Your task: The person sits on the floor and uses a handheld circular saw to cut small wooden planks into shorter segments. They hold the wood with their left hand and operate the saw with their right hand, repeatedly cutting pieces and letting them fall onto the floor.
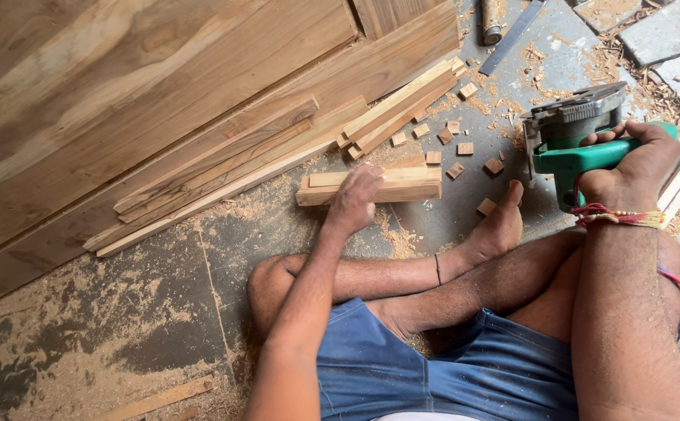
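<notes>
Head view, looking down at a person seated cross-legged on a dusty grey concrete floor point(160, 312) strewn with sawdust. The left hand point(355, 199) presses down on a short stack of pale square-cut wooden battens point(402, 185) lying flat on the floor just ahead of the bare foot point(499, 226); its fingers are curled together over the near end of the stack. The right hand point(636, 168) is clamped around the handle of a green and grey handheld circular saw point(570, 132), held above the floor to the right of the battens, apart from them.

To cut well, the stack likely needs firm pinning, with the left fingers and the foot kept clear of the blade's line.

Small square wooden offcuts point(453, 144) lie scattered between battens and saw. Longer wooden strips point(231, 168) and broad brown planks point(121, 93) lean behind. A flat metal ruler point(511, 35) lies at the top.

No packages, labels or signs show.
</notes>
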